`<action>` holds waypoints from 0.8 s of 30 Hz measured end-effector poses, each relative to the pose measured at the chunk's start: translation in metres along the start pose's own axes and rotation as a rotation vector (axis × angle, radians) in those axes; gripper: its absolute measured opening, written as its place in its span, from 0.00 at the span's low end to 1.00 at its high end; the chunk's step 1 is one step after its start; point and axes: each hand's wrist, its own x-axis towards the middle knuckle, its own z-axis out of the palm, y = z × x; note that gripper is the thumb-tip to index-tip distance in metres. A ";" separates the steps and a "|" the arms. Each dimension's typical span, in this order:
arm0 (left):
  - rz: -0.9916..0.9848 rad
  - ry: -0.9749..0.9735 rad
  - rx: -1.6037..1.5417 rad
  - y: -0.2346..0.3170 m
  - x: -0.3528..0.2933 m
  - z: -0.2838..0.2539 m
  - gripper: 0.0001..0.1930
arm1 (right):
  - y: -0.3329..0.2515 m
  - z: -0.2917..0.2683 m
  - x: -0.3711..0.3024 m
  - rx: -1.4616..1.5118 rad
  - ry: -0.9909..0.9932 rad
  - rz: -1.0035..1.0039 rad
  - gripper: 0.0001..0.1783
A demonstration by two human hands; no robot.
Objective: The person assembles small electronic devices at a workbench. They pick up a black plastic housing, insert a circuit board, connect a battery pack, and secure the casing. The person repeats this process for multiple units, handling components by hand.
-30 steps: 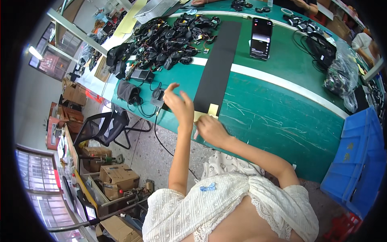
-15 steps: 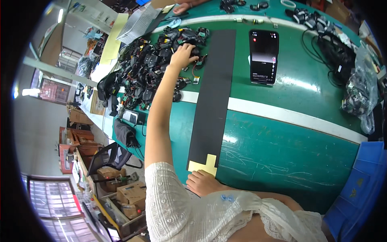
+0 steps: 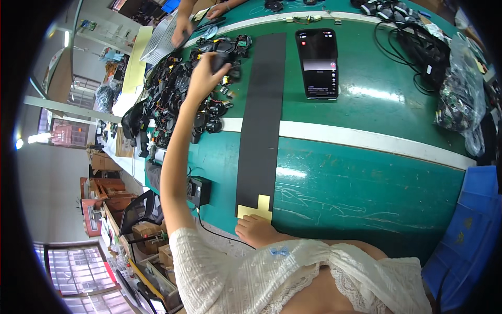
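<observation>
Your left arm stretches far forward, left hand (image 3: 203,77) with fingers curled around something dark. Your right hand (image 3: 254,230) rests close to your body, fingers flat.

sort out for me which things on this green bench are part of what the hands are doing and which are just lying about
In hand:
- left hand gripping a small black part
- pile of black parts
- long black strip
- yellow tab, with the right hand beside it

Lying about:
- phone
- cables
- clear bag of parts
- blue bin
</observation>
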 end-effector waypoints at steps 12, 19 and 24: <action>-0.480 0.406 -1.845 0.141 -0.197 -0.028 0.22 | 0.005 -0.035 0.011 0.427 0.363 0.285 0.02; -0.438 -0.207 -2.906 0.180 -0.218 -0.046 0.22 | -0.009 -0.113 0.007 0.809 0.677 0.471 0.18; -0.218 -0.293 -2.540 0.207 -0.235 -0.049 0.20 | -0.083 -0.154 -0.013 0.110 0.811 0.102 0.23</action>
